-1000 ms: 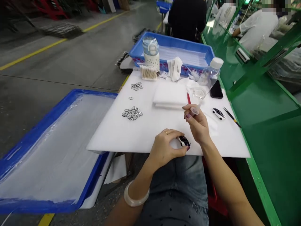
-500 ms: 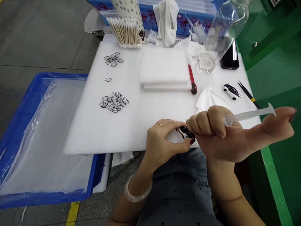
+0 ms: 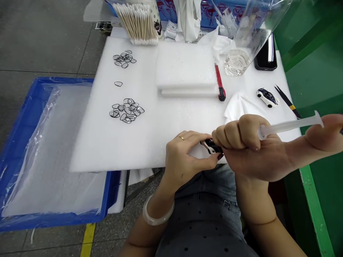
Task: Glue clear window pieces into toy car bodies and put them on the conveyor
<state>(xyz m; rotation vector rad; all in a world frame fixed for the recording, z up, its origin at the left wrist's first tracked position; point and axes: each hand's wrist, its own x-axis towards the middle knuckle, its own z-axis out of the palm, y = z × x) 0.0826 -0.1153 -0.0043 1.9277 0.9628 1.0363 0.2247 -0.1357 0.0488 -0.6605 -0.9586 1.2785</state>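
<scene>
Left hand pinches a glossy toy car at the near edge of the white foam surface; right hand fists a clear plastic syringe (thumb on plunger). Grey concrete floor beyond.

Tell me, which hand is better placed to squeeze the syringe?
Right, probably: the right hand grips the syringe, thumb on its plunger; the left hand is busy pinching the car.

Grey concrete floor is stretching past the left edge of the white foam tabletop, green bench running along its right.
</scene>
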